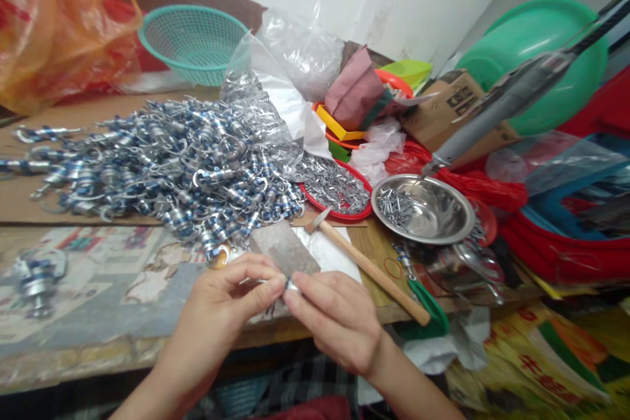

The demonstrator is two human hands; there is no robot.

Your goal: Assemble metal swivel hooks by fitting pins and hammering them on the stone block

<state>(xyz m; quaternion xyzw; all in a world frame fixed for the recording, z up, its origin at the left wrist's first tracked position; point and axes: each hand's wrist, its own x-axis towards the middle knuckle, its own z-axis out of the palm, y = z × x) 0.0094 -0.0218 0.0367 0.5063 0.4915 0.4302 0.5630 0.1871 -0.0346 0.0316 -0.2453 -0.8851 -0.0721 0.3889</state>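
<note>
Fingertips of my left hand (231, 298) and my right hand (337, 315) meet over the table's front edge, both pinching a small metal part (289, 284) with a bit of blue on it. Most of that part is hidden by the fingers. Just behind the hands lies a flat grey metal block (285, 246). A hammer (374, 272) with a wooden handle rests to the right of the block. Beyond my left hand spreads a large pile of blue and silver metal fittings (182, 164). One separate fitting (38, 283) is at the far left.
A red tray (369, 207) of small metal pieces and a steel bowl (433, 236) with pins stand behind the hammer. Farther back are a teal basket (194, 39), plastic bags and a green basin (536, 59). A grey rod-like tool (497, 108) slants in from the right.
</note>
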